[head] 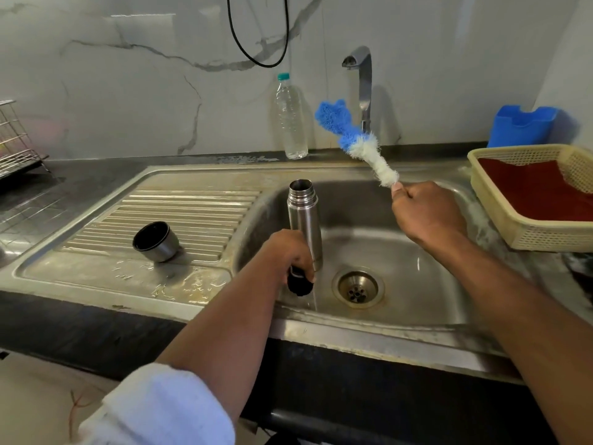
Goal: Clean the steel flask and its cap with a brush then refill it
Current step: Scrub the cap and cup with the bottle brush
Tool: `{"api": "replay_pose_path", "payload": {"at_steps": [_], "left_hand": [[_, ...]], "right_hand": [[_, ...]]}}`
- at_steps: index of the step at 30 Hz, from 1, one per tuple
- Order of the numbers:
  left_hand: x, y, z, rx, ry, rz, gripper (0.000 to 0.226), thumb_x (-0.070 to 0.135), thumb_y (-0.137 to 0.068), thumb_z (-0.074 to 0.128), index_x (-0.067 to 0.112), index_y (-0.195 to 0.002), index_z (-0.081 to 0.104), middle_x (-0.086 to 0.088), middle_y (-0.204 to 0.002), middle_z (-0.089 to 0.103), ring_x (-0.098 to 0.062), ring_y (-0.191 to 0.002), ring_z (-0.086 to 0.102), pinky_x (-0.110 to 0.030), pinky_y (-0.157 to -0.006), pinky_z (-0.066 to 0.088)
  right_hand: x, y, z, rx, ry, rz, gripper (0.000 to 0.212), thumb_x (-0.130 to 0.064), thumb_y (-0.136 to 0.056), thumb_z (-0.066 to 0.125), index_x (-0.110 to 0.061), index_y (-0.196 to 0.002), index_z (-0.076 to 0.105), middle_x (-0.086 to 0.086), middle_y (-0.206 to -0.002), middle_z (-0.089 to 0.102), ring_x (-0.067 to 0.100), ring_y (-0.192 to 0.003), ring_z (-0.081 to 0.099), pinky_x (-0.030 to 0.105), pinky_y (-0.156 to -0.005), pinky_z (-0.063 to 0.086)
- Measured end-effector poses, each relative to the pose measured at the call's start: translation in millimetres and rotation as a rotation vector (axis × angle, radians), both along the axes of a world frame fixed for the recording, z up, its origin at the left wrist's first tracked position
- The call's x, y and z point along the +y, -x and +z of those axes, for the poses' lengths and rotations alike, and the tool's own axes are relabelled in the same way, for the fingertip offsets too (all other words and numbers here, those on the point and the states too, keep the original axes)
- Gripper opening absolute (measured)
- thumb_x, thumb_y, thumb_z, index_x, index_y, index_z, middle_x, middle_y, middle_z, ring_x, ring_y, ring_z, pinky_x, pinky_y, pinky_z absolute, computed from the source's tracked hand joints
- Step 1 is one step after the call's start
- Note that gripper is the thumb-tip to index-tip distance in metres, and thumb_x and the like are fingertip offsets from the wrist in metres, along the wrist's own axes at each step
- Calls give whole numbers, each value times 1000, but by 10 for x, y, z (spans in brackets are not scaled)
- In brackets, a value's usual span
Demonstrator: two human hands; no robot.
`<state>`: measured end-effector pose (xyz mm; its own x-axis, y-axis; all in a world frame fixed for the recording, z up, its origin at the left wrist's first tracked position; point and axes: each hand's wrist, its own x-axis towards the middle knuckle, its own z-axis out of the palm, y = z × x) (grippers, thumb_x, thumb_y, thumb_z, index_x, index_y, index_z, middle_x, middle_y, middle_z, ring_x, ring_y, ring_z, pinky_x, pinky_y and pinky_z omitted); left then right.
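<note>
The steel flask (303,213) stands upright and uncapped over the sink basin (401,261). My left hand (287,253) grips its lower part; a black piece (300,285) shows under my fingers. My right hand (425,213) holds a bottle brush (356,142) by its handle, up and to the right of the flask, with the white bristles and blue sponge tip pointing up-left, clear of the flask mouth. The steel cap (155,240) lies on its side on the wet drainboard (192,207), its dark inside facing me.
A steel tap (364,78) rises behind the basin, no water running. A clear plastic water bottle (290,118) stands at the back wall. A cream basket (539,194) with red lining sits right, a blue holder (521,125) behind it. A wire rack (14,139) stands far left.
</note>
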<state>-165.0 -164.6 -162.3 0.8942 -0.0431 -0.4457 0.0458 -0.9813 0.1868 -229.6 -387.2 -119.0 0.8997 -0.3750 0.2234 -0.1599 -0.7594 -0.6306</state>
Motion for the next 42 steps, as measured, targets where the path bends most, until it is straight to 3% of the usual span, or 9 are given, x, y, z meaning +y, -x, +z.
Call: {"api": "replay_pose_path", "payload": {"at_steps": [5, 9, 17, 21, 28, 30, 32, 37, 42], "left_hand": [[9, -1, -160, -149, -77, 17, 56, 40, -69, 95, 16, -115, 74, 0, -85, 70, -20, -73, 68, -39, -85, 64], [23, 15, -231, -70, -146, -11, 59, 41, -73, 94, 19, -123, 71, -3, -102, 75, -26, -96, 73, -45, -96, 59], [-8, 41, -210, -72, -183, -32, 70, 49, -72, 93, 20, -130, 66, -3, -110, 73, -27, -104, 72, -45, -100, 55], [-8, 87, -48, -224, -162, -17, 78, 53, -63, 96, 21, -127, 66, -3, -112, 72, -28, -109, 69, -41, -85, 51], [304, 242, 660, -510, 32, 100, 65, 54, -60, 97, 17, -104, 66, -4, -100, 70, -28, -94, 68, -44, -87, 57], [535, 311, 896, -616, -2, 189, 68, 54, -66, 95, 15, -113, 66, -6, -108, 68, -31, -105, 66, -42, -84, 52], [822, 373, 1045, -675, -78, 261, 74, 53, -71, 93, 17, -128, 62, -9, -126, 65, -33, -121, 62, -44, -95, 49], [1517, 546, 1141, -519, -331, 444, 86, 56, -71, 91, 19, -140, 54, -12, -145, 56, -37, -137, 51, -57, -112, 41], [1825, 691, 1063, -432, -265, 491, 62, 29, -74, 86, 17, -129, 61, -10, -125, 60, -34, -120, 61, -45, -89, 54]], "right_hand": [[-3, -20, -6, -1, -3, -2, 56, -48, -108, 41, -15, -67, 60, 4, -69, 61, 23, -64, 54, 34, -62, 36], [-13, -47, -32, 6, 7, -16, 56, -50, -107, 40, -15, -68, 60, 4, -70, 60, 23, -65, 54, 36, -66, 39], [-15, -54, -26, 5, 7, -19, 56, -49, -108, 40, -16, -66, 59, 5, -69, 60, 26, -66, 56, 36, -65, 40], [1, -26, -12, 2, -1, -10, 55, -47, -108, 40, -15, -67, 59, 5, -69, 60, 23, -64, 54, 35, -63, 37], [28, 34, 22, -70, -49, 44, 55, -43, -110, 39, -16, -67, 57, 10, -67, 60, 28, -62, 54, 34, -56, 36], [45, 64, 38, -67, -49, 50, 55, -44, -110, 38, -15, -69, 59, 11, -68, 60, 29, -63, 55, 35, -57, 37], [57, 87, 48, -54, -41, 53, 54, -45, -111, 38, -15, -72, 62, 12, -69, 61, 30, -65, 56, 36, -59, 40], [85, 140, 79, -46, -48, 74, 54, -42, -110, 39, -12, -74, 64, 12, -71, 62, 29, -66, 54, 38, -63, 41], [97, 167, 68, -61, -107, 129, 46, -37, -109, 45, -15, -77, 70, 10, -76, 66, 25, -69, 57, 39, -66, 41]]}}
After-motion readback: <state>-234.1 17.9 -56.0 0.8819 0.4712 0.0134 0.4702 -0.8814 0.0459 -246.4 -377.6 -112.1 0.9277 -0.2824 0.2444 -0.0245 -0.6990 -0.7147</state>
